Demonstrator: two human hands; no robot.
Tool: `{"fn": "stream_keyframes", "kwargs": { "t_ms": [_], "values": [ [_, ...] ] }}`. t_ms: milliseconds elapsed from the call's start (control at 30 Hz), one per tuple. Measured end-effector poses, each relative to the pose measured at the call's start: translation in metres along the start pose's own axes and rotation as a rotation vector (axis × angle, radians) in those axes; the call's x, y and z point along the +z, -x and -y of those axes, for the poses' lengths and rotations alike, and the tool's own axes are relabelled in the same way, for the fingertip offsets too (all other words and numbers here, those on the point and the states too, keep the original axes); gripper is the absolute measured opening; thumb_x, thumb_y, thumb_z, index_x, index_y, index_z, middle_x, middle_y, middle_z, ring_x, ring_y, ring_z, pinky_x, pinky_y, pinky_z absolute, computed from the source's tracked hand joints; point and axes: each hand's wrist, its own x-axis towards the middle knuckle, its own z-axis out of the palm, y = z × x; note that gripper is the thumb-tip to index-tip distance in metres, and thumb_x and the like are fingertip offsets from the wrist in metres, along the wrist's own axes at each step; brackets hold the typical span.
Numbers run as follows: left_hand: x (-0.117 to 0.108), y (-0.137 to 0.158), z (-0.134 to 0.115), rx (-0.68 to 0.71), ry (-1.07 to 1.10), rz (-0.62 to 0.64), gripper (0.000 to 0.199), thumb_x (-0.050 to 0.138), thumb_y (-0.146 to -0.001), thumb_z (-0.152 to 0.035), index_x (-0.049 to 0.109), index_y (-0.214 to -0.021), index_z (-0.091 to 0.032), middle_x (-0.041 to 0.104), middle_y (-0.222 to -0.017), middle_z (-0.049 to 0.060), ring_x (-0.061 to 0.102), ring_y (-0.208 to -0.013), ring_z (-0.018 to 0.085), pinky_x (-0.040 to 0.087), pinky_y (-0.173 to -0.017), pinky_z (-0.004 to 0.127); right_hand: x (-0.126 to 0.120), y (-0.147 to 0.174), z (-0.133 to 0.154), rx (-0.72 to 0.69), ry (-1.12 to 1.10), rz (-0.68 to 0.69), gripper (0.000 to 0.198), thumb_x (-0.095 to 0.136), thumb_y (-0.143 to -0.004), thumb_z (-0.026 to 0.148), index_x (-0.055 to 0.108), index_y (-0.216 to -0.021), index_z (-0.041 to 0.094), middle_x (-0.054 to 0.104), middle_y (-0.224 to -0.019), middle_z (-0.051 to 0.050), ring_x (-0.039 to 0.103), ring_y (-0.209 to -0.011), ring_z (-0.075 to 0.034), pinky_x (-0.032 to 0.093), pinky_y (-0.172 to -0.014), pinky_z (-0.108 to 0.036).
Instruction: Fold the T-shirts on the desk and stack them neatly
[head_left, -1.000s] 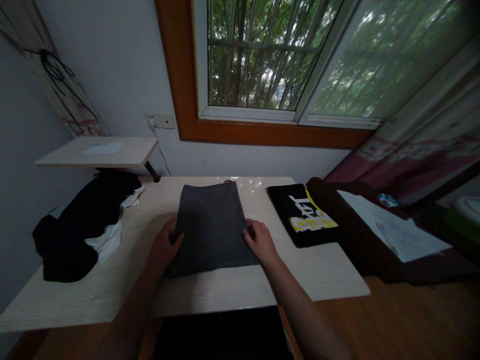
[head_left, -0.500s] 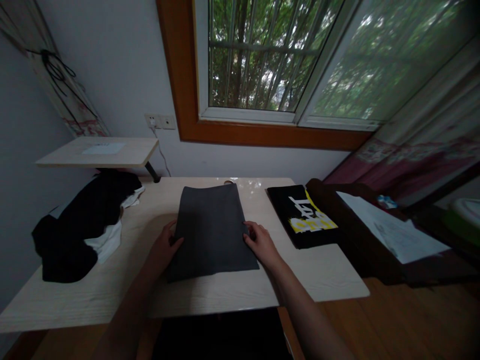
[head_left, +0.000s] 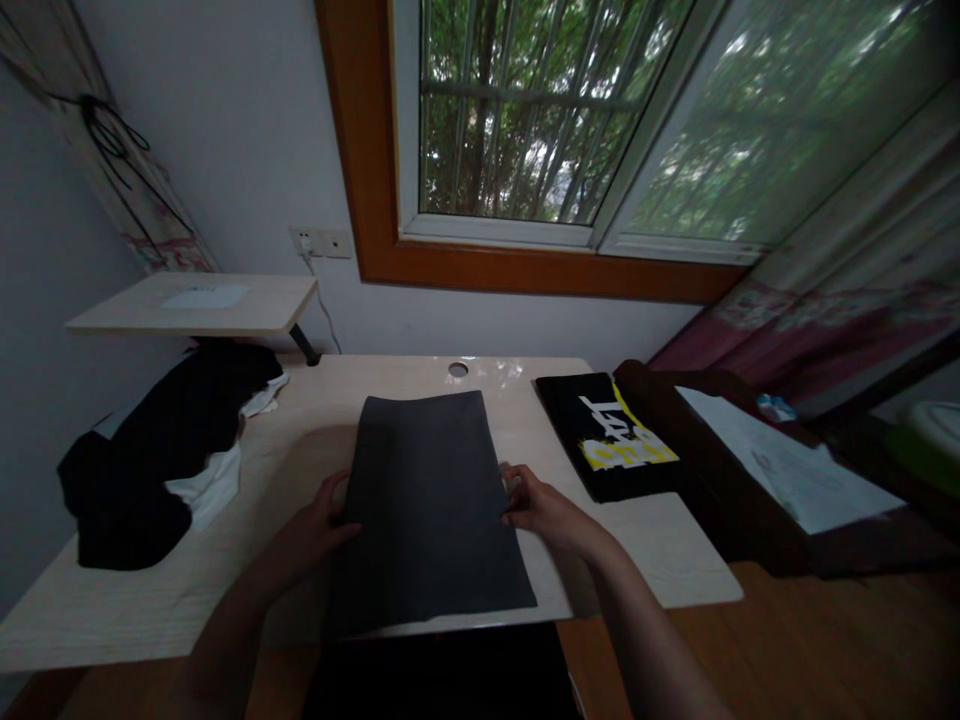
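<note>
A flat, dark grey rectangular sheet (head_left: 431,505), perhaps a thin board, is tilted with its lower end close to me, over the table's front edge. My left hand (head_left: 319,525) is closed on its left side, with the thumb along the edge and the fingers partly behind. At the opposite edge, my right hand (head_left: 547,510) pinches the sheet between thumb and curled fingers. To the right lies a folded black garment (head_left: 559,415) with a white and yellow print, apart from both hands.
The pale wooden table (head_left: 480,375) has a round cable hole (head_left: 458,370) near its back. Black clothing (head_left: 142,470) and white cloth (head_left: 214,485) are heaped at left, below a raised shelf (head_left: 135,295). Paper (head_left: 787,460) lies on dark brown furniture at right.
Both hands have drawn the grey sheet toward me, and it appears larger. The cable hole behind it has come fully into view. The garments have stayed in place.
</note>
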Motion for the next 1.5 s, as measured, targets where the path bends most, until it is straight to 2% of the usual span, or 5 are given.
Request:
{"fn": "stream_keyframes", "kwargs": {
  "t_ms": [233,500,767,1100,1500],
  "values": [
    [0.000,-0.031,-0.008,-0.075,-0.063,-0.045,0.092,0.067,-0.082,-0.054,0.029,-0.157,-0.017,0.077,-0.099,0.010,0.076,-0.089,0.030,0.057,-0.082,0.044,0.010,-0.026,0.016,-0.018,-0.058,-0.213,0.053,0.071,-0.081,0.027,0.052,-0.130,0.025,0.072,-0.098,-0.003,0.071,-0.088,-0.021,0.055,-0.081,-0.037],
    [0.008,-0.050,-0.020,-0.072,0.155,0.066,0.101,0.073,-0.081,-0.051,0.019,-0.161,-0.020,0.073,-0.121,0.017,0.076,-0.099,0.031,0.062,-0.085,0.046,0.021,-0.048,0.015,0.000,-0.257,-0.167,0.082,0.079,-0.077,0.036,0.036,-0.146,0.027,0.071,-0.116,-0.007,0.073,-0.095,-0.024,0.061,-0.080,-0.041],
    [0.011,-0.044,-0.028,-0.008,0.184,0.017,0.100,0.077,-0.079,-0.048,0.026,-0.161,-0.023,0.036,-0.164,0.018,0.047,-0.144,0.033,0.046,-0.116,0.048,0.027,-0.042,0.021,-0.058,-0.468,-0.138,0.079,0.077,-0.075,0.030,0.044,-0.147,0.028,0.066,-0.134,-0.007,0.070,-0.111,-0.025,0.061,-0.090,-0.044],
    [-0.005,-0.052,-0.054,-0.021,0.495,-0.044,0.106,0.078,-0.079,-0.032,0.014,-0.163,-0.030,0.067,-0.134,0.014,0.073,-0.107,0.029,0.062,-0.090,0.044,0.011,-0.050,0.041,-0.075,-0.562,-0.250,0.045,0.077,-0.074,0.037,0.069,-0.116,0.025,0.074,-0.108,-0.004,0.070,-0.094,-0.024,0.058,-0.082,-0.038],
    [-0.059,-0.104,-0.111,0.512,0.403,-0.382,0.116,0.083,-0.074,-0.038,0.010,-0.163,-0.023,0.066,-0.130,0.013,0.070,-0.112,0.026,0.056,-0.099,0.044,-0.041,-0.083,0.105,-0.533,-0.377,-0.561,0.017,0.072,-0.084,0.036,0.076,-0.098,0.026,0.072,-0.105,-0.002,0.064,-0.105,-0.021,0.048,-0.096,-0.037]
  ]
}}
